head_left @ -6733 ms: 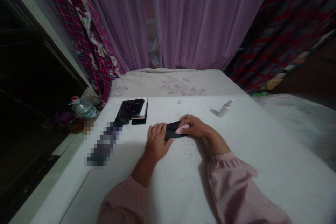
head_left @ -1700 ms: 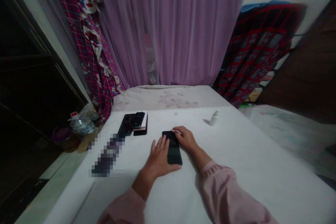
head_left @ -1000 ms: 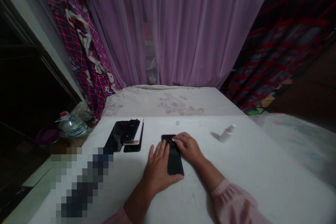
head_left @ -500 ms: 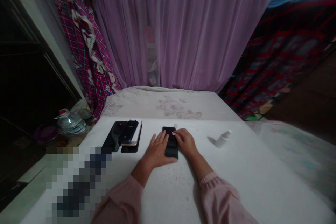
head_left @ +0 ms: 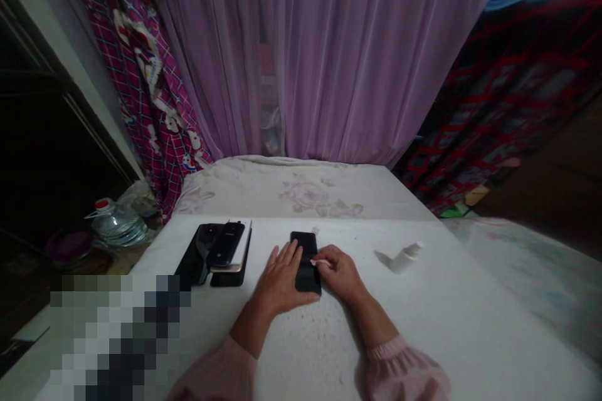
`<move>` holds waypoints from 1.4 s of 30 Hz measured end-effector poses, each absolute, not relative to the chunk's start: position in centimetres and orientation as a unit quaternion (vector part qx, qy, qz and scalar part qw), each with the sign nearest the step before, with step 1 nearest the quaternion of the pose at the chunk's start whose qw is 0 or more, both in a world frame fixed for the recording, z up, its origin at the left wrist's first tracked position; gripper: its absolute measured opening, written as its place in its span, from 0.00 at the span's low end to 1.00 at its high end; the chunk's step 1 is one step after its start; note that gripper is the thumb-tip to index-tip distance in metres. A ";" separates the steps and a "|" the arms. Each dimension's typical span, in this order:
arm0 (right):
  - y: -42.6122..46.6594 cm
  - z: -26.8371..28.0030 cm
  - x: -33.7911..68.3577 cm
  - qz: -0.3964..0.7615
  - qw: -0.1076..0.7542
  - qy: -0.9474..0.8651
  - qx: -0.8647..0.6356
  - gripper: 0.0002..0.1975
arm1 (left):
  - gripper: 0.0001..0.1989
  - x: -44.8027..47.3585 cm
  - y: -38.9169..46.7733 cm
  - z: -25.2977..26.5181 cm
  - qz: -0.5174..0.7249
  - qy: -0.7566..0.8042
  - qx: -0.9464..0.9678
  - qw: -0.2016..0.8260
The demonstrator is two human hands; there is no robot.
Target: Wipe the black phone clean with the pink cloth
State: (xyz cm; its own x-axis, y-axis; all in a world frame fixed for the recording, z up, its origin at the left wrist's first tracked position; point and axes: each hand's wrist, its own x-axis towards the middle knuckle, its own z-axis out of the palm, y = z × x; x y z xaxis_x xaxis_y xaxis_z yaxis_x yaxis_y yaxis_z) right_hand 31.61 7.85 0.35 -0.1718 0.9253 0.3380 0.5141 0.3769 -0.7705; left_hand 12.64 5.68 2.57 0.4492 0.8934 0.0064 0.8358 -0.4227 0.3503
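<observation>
A black smartphone (head_left: 308, 279) lies flat on the white table. My left hand (head_left: 281, 279) steadies it, with fingers stretched along its left side and the thumb at its near edge. From the right, my right hand (head_left: 342, 272) pinches a small pale pink stick-like piece (head_left: 320, 262) over the phone's surface. Its exact kind is too small to make out. Just beyond the phone's far edge lies a tiny whitish scrap (head_left: 315, 230).
Left of my hands are several other phones, a black one (head_left: 228, 244) topping the stack. A small white bottle (head_left: 408, 257) stands at the right. Beyond the table's left edge sits a large clear water jug (head_left: 117, 224). Purple curtains (head_left: 343, 62) hang behind.
My right hand has slid toward me along the phone, and more of the pink piece shows. My left hand keeps its place on the phone. The whole view has shifted slightly.
</observation>
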 end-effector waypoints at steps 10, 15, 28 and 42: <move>10.7 0.3 30.4 0.188 0.423 -0.688 -0.559 0.10 | 0.53 12.9 4.8 2.9 0.081 0.529 0.830 0.155; 9.5 0.6 30.8 0.207 0.418 -0.696 -0.545 0.08 | 0.52 12.5 4.2 2.8 0.086 0.527 0.832 0.150; 8.6 0.1 30.9 0.215 0.430 -0.694 -0.537 0.08 | 0.51 12.1 4.1 1.8 0.114 0.514 0.838 0.141; 10.2 0.5 30.9 0.226 0.397 -0.693 -0.557 0.08 | 0.53 12.1 4.1 2.0 0.114 0.511 0.838 0.157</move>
State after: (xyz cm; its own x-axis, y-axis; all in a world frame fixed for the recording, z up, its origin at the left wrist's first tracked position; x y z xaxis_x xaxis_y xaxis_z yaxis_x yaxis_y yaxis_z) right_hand 30.87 10.25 0.54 -0.0643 0.9520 0.2992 0.5923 0.2777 -0.7564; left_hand 12.10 4.12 2.01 0.4520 0.8915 0.0310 0.8201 -0.4290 0.3786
